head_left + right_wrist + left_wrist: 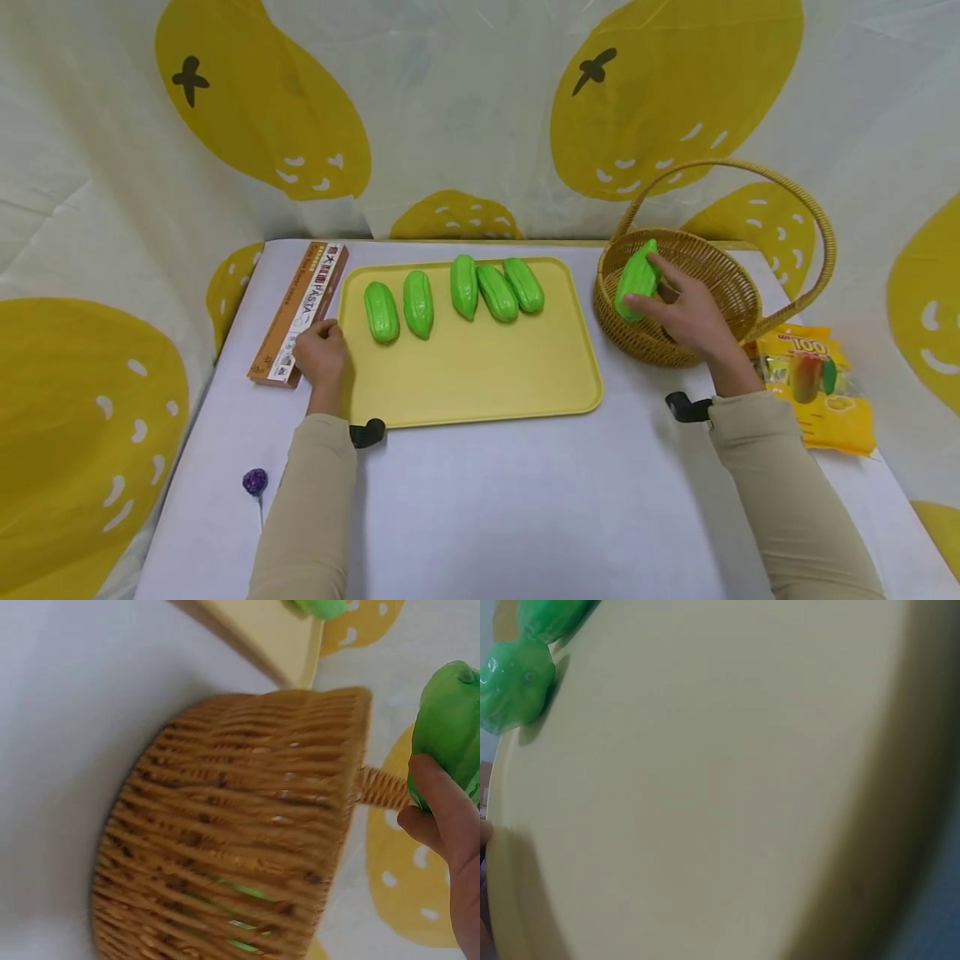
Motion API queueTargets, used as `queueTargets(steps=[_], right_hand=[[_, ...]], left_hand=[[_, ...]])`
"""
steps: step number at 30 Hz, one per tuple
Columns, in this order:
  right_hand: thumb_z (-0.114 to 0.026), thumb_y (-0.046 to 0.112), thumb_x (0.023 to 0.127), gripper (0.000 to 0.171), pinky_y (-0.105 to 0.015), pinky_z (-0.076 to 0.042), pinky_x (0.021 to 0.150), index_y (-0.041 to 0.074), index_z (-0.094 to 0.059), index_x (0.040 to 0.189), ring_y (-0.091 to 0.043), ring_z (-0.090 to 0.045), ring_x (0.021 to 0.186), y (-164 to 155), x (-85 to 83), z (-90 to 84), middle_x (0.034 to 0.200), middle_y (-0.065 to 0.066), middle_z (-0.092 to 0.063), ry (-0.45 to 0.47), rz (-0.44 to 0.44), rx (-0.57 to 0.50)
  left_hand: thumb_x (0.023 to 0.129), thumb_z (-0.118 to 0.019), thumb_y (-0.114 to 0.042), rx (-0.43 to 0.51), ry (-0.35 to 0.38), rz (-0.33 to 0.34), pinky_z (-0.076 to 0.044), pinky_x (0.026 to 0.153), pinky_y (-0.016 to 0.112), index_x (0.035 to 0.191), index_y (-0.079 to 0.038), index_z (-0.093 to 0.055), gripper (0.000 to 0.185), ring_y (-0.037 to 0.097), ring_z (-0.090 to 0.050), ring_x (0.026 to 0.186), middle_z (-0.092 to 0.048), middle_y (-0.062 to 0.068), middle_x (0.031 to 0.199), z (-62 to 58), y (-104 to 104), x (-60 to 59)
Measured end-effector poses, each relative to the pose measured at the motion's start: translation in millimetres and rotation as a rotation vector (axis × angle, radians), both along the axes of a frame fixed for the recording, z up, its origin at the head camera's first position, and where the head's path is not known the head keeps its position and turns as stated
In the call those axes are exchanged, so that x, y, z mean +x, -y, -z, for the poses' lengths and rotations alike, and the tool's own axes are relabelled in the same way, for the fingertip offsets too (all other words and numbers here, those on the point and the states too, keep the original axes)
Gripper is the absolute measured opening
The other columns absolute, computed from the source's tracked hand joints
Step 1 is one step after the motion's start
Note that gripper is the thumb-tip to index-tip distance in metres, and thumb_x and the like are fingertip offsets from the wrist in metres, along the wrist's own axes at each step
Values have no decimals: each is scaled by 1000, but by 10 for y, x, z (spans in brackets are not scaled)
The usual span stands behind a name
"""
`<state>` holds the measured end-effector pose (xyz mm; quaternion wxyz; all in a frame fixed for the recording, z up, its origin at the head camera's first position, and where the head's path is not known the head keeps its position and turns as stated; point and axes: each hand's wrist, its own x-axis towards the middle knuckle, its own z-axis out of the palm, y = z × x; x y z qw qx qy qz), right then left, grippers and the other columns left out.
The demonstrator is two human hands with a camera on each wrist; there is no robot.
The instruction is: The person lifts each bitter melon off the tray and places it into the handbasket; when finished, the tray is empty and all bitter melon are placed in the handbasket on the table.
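the right hand [693, 317] is gripping a green gourd [637, 280] over the basket [720, 275] rim, fingers curled around it; best lifting it clear. the left hand [321, 354], fingers loosely curled, is steadying the tray [480, 375] at its left edge.

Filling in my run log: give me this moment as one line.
right hand: holds green gourd over basket | left hand: rests at tray edge | tray: five gourds

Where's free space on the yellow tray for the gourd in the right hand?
The yellow tray is bare across its near half, below the row of five green gourds. Its far edge is crowded by that row. The right hand holds a sixth gourd over the wicker basket; the left hand rests at the tray's left edge.
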<state>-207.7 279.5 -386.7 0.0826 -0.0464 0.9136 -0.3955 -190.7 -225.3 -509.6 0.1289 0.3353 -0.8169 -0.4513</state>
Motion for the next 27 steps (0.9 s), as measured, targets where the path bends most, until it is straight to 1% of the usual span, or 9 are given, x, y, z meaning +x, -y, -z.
queueTargets(steps=[2, 3, 6, 10, 14, 18, 22, 25, 27], right_hand=[[-68, 42, 97, 88, -36, -50, 106, 20, -16, 165, -48, -36, 146, -26, -24, 46, 165, -29, -24, 3, 8, 7], [-68, 42, 97, 88, -40, -49, 107, 20, -16, 165, -48, -36, 147, -38, -38, 71, 165, -29, -23, 7, 15, 7], [-67, 43, 97, 90, -59, -41, 112, 17, -15, 165, -52, -33, 147, -74, -77, 149, 165, -31, -20, 15, 31, 17], [-65, 48, 97, 92, -68, -35, 113, 16, -13, 165, -57, -30, 146, -131, -125, 250, 164, -35, -20, 36, 54, 61], [-64, 50, 97, 93, -70, -32, 114, 15, -10, 165, -57, -28, 146, -188, -170, 340, 164, -36, -18, 65, 59, 77], [-63, 50, 98, 93, -69, -32, 113, 13, -10, 165, -55, -32, 144, -230, -204, 403, 163, -36, -20, 72, 47, 87], [-64, 50, 98, 93, -62, -38, 104, 11, -13, 164, -48, -42, 127, -262, -232, 453, 157, -38, -30, 77, 35, 116], [-63, 50, 98, 92, -56, -39, 97, 12, -13, 164, -43, -42, 117, -280, -252, 486, 154, -38, -33, 101, 26, 133], [-63, 51, 98, 92, -55, -39, 97, 14, -12, 164, -42, -41, 117, -291, -264, 505, 154, -39, -31, 126, 23, 145]], left_hand=[[103, -53, -11, -5, 0, 0, -49, 107, 50, 125, -1, -71, 30, 39, -62, 123, -70, 21, 128, 1, 3, 0], [103, -53, -11, -10, -1, -1, -49, 107, 50, 125, -1, -71, 30, 39, -62, 124, -70, 22, 128, 1, 3, 1], [103, -54, -11, -18, 0, -3, -48, 108, 50, 125, -1, -71, 30, 40, -61, 124, -70, 22, 128, -2, 4, 2], [103, -54, -12, -19, 9, -2, -48, 107, 50, 126, -1, -71, 31, 39, -61, 124, -69, 22, 129, -13, 3, 3], [103, -53, -12, -15, 10, 0, -49, 107, 50, 127, -1, -70, 31, 39, -61, 123, -69, 22, 129, -15, -3, 2], [103, -53, -11, -21, -3, 1, -49, 105, 50, 126, 0, -71, 31, 39, -62, 122, -70, 22, 128, -1, -6, 5], [102, -54, -11, -29, -10, 2, -49, 104, 52, 124, 0, -71, 30, 40, -62, 121, -70, 23, 126, 17, -4, 1], [103, -54, -11, -28, -7, 4, -49, 105, 51, 125, 0, -71, 30, 40, -62, 122, -70, 23, 126, 20, 0, -4], [103, -53, -12, -26, -7, 6, -49, 106, 51, 125, 0, -71, 31, 40, -62, 123, -70, 23, 127, 17, -1, -5]])
